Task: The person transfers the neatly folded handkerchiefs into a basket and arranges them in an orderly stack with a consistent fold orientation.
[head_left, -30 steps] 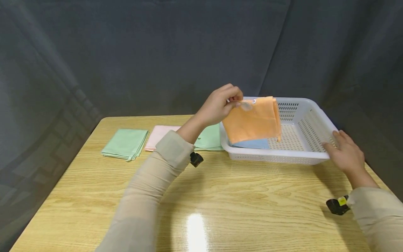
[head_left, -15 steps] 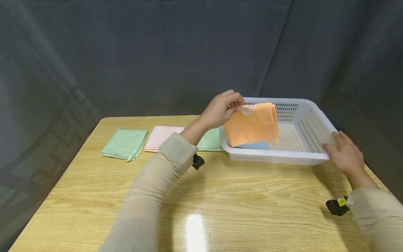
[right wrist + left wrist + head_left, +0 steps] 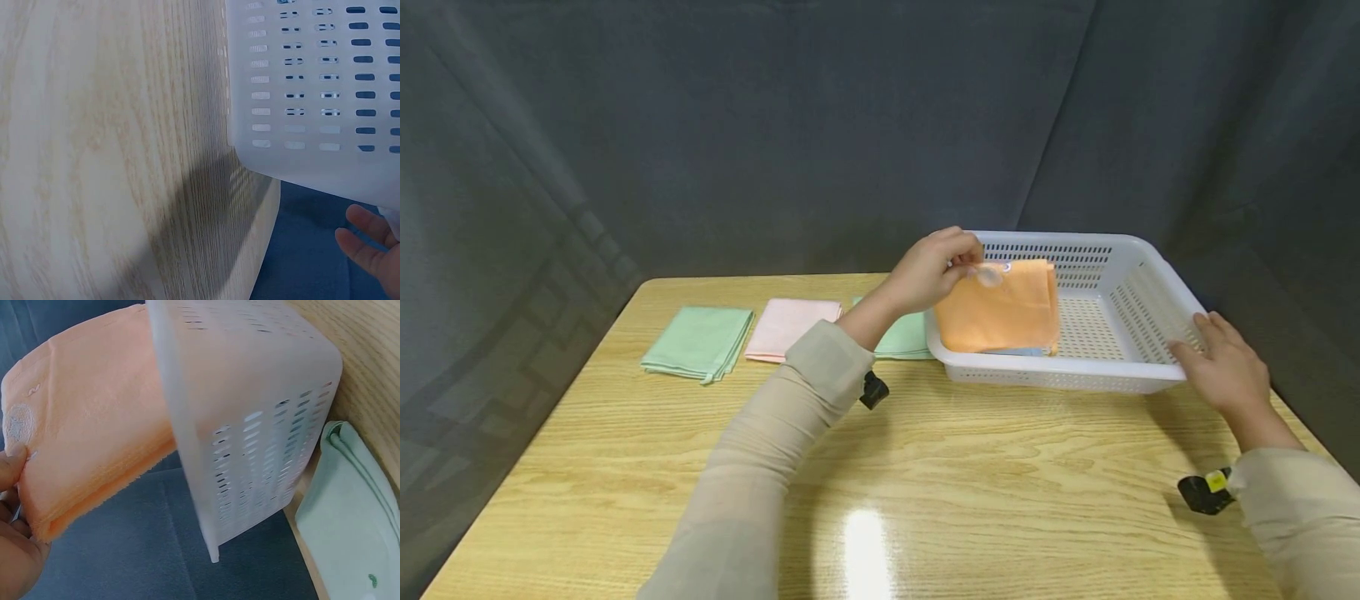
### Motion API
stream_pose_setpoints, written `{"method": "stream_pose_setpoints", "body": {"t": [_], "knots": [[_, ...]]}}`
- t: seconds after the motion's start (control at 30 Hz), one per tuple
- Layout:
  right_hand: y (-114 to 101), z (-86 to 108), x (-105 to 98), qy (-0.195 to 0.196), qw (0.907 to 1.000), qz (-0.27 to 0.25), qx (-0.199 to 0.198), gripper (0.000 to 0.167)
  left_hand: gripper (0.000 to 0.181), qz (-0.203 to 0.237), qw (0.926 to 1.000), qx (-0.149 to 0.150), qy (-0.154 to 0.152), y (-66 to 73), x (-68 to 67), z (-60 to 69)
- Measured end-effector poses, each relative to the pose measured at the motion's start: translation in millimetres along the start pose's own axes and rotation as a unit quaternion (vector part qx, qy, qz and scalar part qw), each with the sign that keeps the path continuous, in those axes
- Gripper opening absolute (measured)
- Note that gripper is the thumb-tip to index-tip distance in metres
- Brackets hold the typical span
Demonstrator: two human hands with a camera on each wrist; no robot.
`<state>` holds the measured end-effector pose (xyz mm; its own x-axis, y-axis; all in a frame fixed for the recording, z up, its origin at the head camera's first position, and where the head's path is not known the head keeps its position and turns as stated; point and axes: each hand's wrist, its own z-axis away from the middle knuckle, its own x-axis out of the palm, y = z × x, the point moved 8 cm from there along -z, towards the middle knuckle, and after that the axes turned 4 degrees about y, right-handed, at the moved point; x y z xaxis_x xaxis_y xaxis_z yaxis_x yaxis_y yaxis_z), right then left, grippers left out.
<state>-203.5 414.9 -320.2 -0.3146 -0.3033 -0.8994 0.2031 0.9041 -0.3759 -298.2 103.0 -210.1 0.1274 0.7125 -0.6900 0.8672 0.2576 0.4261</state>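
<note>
Left hand [image 3: 930, 269] pinching the orange cloth [image 3: 1000, 312] near one corner, and I'm calling the worktop [image 3: 1000, 483] left to right from my remote seat: green cloth [image 3: 698, 340] folded by the far left corner, pink cloth [image 3: 792, 325] just beside it, second green cloth [image 3: 910, 337] partly hidden by the left hand's wrist, close against the left end of the white basket [image 3: 1075, 367]. Into that end hangs the orange cloth, lower part inside the rim, blue cloth [image 3: 1028, 352] peeking out below; touching or not, I can't tell. Right hand [image 3: 1225, 358] grips the rim at the basket's right end, by the worktop's right edge. My read: we're mid-placement. Next move, I'd say, calls for settling that cloth flat before letting the corner go, basket braced.
</note>
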Motion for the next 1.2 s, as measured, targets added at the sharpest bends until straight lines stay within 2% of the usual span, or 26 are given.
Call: {"method": "stream_pose_setpoints", "body": {"t": [0.3, 0.53, 0.87, 1.2], "knots": [[-1, -2.0, -1, 0.005, 0.9999, 0.004, -0.009, 0.063, 0.005, -0.01, 0.9998, -0.003, -0.018, -1.6, 6.8, -0.7], [1, -0.9, 0, 0.004, 1.0, -0.002, -0.005, 0.064, 0.011, -0.017, 0.9995, 0.017, -0.019, 0.6, 12.7, -0.3], [1, 0.6, -2, 0.003, 1.0, -0.003, 0.0, 0.063, 0.009, -0.027, 0.9982, -0.001, -0.053, 1.8, 24.4, -1.7], [1, 2.7, -2, 0.0, 1.0, -0.007, 0.004, 0.063, 0.01, -0.026, 0.9975, 0.014, -0.064, 3.9, 35.4, -1.1]]}}
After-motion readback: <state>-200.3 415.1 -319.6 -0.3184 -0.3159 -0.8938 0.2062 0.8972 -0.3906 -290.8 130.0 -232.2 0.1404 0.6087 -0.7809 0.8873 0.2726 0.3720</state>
